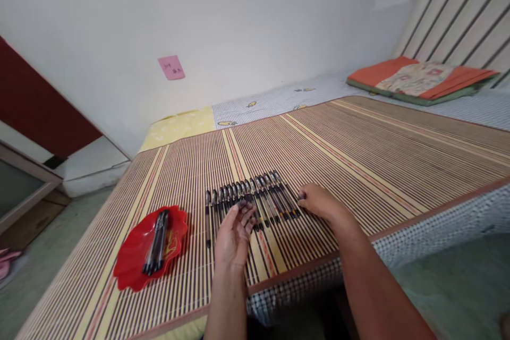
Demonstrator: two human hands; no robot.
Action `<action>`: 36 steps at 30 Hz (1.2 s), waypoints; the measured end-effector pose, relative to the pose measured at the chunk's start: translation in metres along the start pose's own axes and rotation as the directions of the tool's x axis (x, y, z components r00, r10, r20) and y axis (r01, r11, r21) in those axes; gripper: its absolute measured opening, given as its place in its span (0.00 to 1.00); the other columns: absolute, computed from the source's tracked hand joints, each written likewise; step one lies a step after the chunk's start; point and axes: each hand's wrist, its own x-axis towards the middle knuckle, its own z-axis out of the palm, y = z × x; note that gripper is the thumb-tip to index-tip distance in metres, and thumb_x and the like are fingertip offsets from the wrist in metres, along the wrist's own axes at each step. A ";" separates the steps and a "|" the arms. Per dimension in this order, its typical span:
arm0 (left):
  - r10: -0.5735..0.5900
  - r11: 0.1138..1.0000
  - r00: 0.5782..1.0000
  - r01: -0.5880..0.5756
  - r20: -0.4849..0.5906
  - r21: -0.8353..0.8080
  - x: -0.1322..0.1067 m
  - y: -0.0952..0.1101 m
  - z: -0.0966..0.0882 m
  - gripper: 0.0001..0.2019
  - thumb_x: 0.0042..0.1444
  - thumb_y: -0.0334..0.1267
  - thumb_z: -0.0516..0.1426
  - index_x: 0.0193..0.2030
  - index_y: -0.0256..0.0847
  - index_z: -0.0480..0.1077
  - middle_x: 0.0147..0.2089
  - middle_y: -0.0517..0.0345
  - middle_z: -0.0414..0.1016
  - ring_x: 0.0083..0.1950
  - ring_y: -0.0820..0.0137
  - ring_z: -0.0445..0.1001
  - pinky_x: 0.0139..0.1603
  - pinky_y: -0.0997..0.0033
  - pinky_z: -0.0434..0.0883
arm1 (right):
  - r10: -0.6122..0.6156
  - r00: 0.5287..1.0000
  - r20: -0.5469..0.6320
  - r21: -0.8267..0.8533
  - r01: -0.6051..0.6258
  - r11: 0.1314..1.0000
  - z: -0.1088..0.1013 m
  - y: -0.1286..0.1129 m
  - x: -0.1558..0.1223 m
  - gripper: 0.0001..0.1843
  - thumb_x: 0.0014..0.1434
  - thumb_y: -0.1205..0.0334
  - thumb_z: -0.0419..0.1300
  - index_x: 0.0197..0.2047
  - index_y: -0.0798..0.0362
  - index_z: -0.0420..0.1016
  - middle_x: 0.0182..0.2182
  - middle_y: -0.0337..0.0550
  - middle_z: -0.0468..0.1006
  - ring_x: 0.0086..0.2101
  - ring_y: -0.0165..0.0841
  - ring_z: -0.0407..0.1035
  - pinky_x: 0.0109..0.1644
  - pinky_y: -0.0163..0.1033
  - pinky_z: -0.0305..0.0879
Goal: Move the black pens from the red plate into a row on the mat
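Note:
A row of black-capped pens [274, 199], with clear or dark barrels, lies side by side on the striped bamboo mat [338, 154]. My left hand [235, 231] is over the row's near left-middle part, palm turned partly up. Its fingers are bent and apart, with no held thing showing, and it hides several pens. Just beyond the row's right end, my right hand [319, 201] rests low over the mat. Its fingers are curled together; what they hold, if anything, is hidden. Left of the row, a red scalloped plate [129, 255] bears several more pens [157, 241].
The mat covers a bed with a checked sheet [398, 247]. Folded orange and floral cloth [418, 77] lies at the far right by a white slatted headboard [462, 16]. A pink note [171, 67] is on the white wall. The bed's front edge runs below my forearms.

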 end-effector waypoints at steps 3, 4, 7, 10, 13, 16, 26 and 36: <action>-0.007 1.000 1.000 0.007 0.002 0.000 0.001 -0.001 0.000 0.10 0.64 0.34 0.55 0.38 0.33 0.78 0.41 0.44 0.81 0.48 0.59 0.81 0.40 0.69 0.76 | -0.018 1.000 -0.020 0.011 0.018 1.000 0.003 0.000 0.002 0.05 0.55 0.66 0.63 0.28 0.53 0.73 0.26 0.41 0.75 0.28 0.30 0.67 0.29 0.35 0.46; -0.010 1.000 1.000 0.010 0.004 -0.001 0.001 -0.001 0.000 0.10 0.63 0.34 0.56 0.38 0.33 0.78 0.41 0.44 0.81 0.48 0.59 0.81 0.40 0.69 0.76 | -0.017 1.000 -0.024 0.018 0.018 1.000 0.004 0.000 0.002 0.05 0.56 0.66 0.63 0.28 0.53 0.73 0.26 0.41 0.75 0.28 0.30 0.67 0.29 0.35 0.46; -0.010 1.000 1.000 0.010 0.005 -0.002 0.000 -0.001 0.001 0.10 0.63 0.33 0.56 0.37 0.33 0.78 0.41 0.44 0.81 0.47 0.60 0.81 0.40 0.69 0.76 | -0.022 0.999 -0.030 0.035 0.023 0.999 0.006 0.000 0.004 0.06 0.57 0.65 0.63 0.29 0.53 0.73 0.27 0.41 0.76 0.29 0.30 0.67 0.30 0.35 0.47; -0.006 1.000 1.000 0.006 0.001 -0.004 0.000 0.000 0.000 0.09 0.63 0.34 0.56 0.37 0.33 0.78 0.41 0.44 0.81 0.46 0.60 0.81 0.40 0.69 0.76 | -0.044 0.998 -0.041 0.048 0.046 0.998 0.009 0.000 0.006 0.05 0.57 0.64 0.64 0.29 0.54 0.74 0.28 0.42 0.76 0.31 0.31 0.68 0.31 0.34 0.49; -0.003 1.000 1.000 0.003 0.003 -0.007 0.001 -0.001 -0.001 0.09 0.62 0.34 0.56 0.37 0.33 0.78 0.41 0.44 0.81 0.46 0.60 0.81 0.40 0.69 0.75 | -0.057 0.997 -0.056 0.050 0.060 0.997 0.012 0.002 0.008 0.06 0.57 0.64 0.63 0.29 0.54 0.74 0.28 0.42 0.76 0.31 0.31 0.67 0.31 0.34 0.50; 0.003 1.000 1.000 -0.003 0.017 -0.005 0.002 -0.002 -0.003 0.08 0.61 0.34 0.58 0.37 0.33 0.78 0.41 0.44 0.81 0.46 0.61 0.81 0.40 0.69 0.75 | -0.063 0.996 -0.055 0.041 0.065 0.997 0.013 0.004 0.009 0.06 0.57 0.64 0.63 0.29 0.54 0.74 0.27 0.41 0.75 0.30 0.31 0.67 0.31 0.34 0.50; 0.004 1.000 1.000 -0.005 0.020 0.013 0.002 -0.002 -0.003 0.08 0.61 0.35 0.58 0.38 0.33 0.78 0.41 0.44 0.81 0.47 0.60 0.80 0.40 0.69 0.75 | -0.041 0.999 -0.016 0.036 0.041 0.999 0.007 0.000 0.005 0.05 0.56 0.64 0.62 0.28 0.54 0.75 0.26 0.42 0.74 0.28 0.31 0.66 0.29 0.35 0.48; 0.012 1.000 0.999 -0.013 0.034 0.015 0.003 -0.004 -0.005 0.07 0.59 0.36 0.60 0.37 0.34 0.78 0.40 0.45 0.82 0.46 0.61 0.81 0.40 0.70 0.75 | -0.011 1.000 -0.008 0.035 0.011 0.999 0.004 -0.004 0.002 0.07 0.54 0.65 0.63 0.25 0.54 0.72 0.25 0.42 0.73 0.26 0.30 0.64 0.28 0.34 0.48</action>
